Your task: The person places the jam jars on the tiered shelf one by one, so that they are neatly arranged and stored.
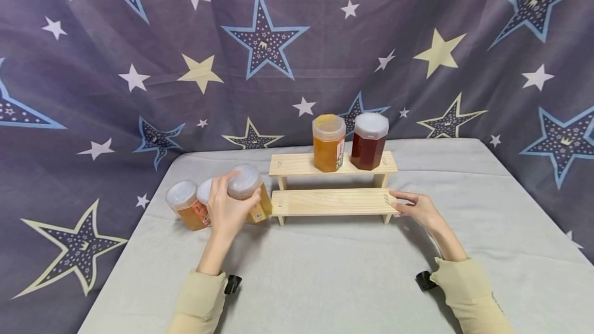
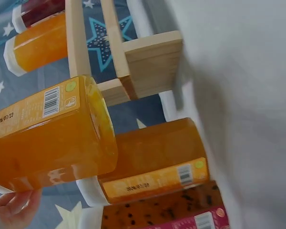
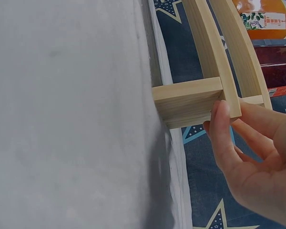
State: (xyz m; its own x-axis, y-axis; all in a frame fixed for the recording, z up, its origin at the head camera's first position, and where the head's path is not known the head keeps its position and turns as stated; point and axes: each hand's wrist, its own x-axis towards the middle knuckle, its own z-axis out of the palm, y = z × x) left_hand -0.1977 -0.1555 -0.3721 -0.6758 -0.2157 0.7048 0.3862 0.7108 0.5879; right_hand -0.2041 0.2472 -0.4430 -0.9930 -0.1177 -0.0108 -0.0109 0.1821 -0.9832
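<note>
Gripping a tilted, faceted amber jar with a frosted white lid (image 1: 265,204), the left hand (image 1: 226,206) has it just beside the pale wooden two-tier rack (image 1: 329,202), and rightward of that grip the right hand (image 1: 418,209) pinches the rack's far end!

You're at a makeshift filming set: star-printed fabric backdrop (image 1: 325,66) hanging behind and beside a tabletop draped in pale grey cloth (image 1: 325,277), black wrist camera (image 1: 233,284) on you. Whether home or studio, you can't tell.
</note>
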